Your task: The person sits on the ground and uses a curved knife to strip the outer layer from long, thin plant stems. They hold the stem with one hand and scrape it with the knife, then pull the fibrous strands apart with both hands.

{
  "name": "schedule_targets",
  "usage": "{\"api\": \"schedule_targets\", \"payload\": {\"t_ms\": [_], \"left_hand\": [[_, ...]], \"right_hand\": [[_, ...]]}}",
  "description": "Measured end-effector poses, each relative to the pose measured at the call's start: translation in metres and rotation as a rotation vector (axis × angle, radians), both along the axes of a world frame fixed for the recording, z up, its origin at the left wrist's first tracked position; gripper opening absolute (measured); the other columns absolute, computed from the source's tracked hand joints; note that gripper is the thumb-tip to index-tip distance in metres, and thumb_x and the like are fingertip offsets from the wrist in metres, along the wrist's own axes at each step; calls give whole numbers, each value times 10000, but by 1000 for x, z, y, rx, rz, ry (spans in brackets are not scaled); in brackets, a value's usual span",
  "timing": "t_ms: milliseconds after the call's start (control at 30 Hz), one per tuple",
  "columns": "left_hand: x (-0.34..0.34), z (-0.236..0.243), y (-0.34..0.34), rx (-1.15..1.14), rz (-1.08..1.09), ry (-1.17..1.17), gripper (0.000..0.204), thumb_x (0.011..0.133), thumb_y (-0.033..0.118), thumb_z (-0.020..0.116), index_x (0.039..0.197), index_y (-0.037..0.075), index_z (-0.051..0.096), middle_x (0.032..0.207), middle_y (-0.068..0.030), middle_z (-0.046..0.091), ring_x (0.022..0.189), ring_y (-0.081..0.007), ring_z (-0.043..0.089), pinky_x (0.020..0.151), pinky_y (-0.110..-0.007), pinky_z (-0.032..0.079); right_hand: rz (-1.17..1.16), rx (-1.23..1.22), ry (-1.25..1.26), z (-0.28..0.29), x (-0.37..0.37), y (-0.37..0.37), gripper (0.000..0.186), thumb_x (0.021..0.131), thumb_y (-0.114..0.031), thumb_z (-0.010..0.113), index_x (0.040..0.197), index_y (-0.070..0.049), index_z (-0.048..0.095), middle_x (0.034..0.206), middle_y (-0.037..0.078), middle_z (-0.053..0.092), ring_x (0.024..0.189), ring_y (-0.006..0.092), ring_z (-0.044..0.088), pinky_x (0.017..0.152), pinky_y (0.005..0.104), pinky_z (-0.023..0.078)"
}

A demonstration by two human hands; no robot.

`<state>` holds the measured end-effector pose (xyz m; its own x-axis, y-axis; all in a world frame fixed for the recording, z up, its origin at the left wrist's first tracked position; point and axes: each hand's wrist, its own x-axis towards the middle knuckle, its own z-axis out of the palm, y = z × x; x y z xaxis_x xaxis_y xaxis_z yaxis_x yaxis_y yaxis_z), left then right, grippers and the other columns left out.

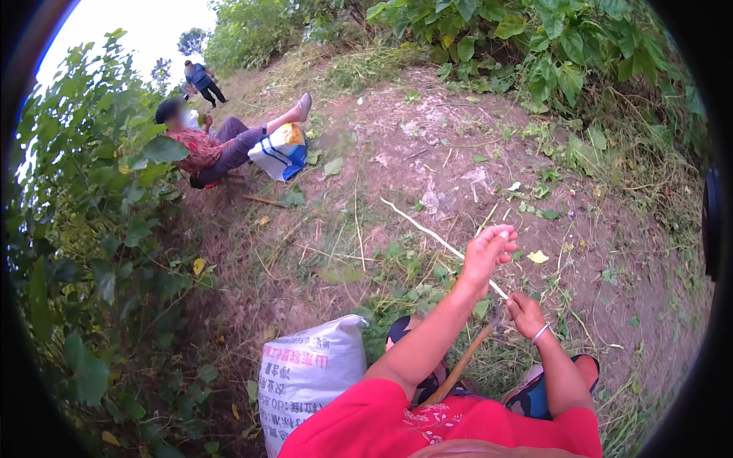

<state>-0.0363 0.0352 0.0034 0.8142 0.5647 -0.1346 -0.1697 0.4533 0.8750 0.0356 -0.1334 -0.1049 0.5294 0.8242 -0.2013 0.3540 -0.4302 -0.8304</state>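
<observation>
A long pale stem slants from the ground ahead down to my right hand, which grips its near end. A silvery bangle circles that wrist. My left hand is raised across the stem with its fingers curled together. What they pinch, if anything, is too small to make out, and this hand and wrist hide part of the stem. Below, a wooden tool handle leans between my legs, its upper end close to my right hand.
A stuffed white sack with printing stands at my left. Farther left a person sits beside a white and blue bag; another person stands behind. A stick lies on the dirt path. Leafy bushes line both sides.
</observation>
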Motion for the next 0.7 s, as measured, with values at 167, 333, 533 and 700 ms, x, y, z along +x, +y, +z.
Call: {"api": "schedule_targets", "payload": {"t_ms": [167,333,533,700], "left_hand": [[-2,2,0,19,-18,6,265,907,191,521,1128,49,557,1055,-69,624,864,-111,592,740,-253,466],[-2,3,-3,57,-51,27,253,905,197,526,1110,56,572,1047,-64,627,863,-107,589,736,-252,462],[4,-2,-9,86,-81,51,242,906,189,520,1095,50,580,1019,-53,631,848,-103,582,722,-245,456],[5,-1,-13,111,-100,56,233,905,180,514,1081,43,583,999,-54,634,819,-100,583,700,-241,453]], "right_hand": [[22,-29,-38,8,1,3,203,874,-244,508,861,-57,586,759,189,601,729,396,573,657,464,438],[123,-187,-330,19,-6,-4,224,860,-270,530,850,-50,571,777,188,605,753,401,571,665,483,434],[67,-2,-262,28,-1,-3,170,855,-240,535,871,-77,579,764,179,606,742,390,576,643,484,439],[134,-191,-365,24,-4,-9,176,863,-254,525,890,-92,587,749,177,600,728,388,576,630,489,430]]}}
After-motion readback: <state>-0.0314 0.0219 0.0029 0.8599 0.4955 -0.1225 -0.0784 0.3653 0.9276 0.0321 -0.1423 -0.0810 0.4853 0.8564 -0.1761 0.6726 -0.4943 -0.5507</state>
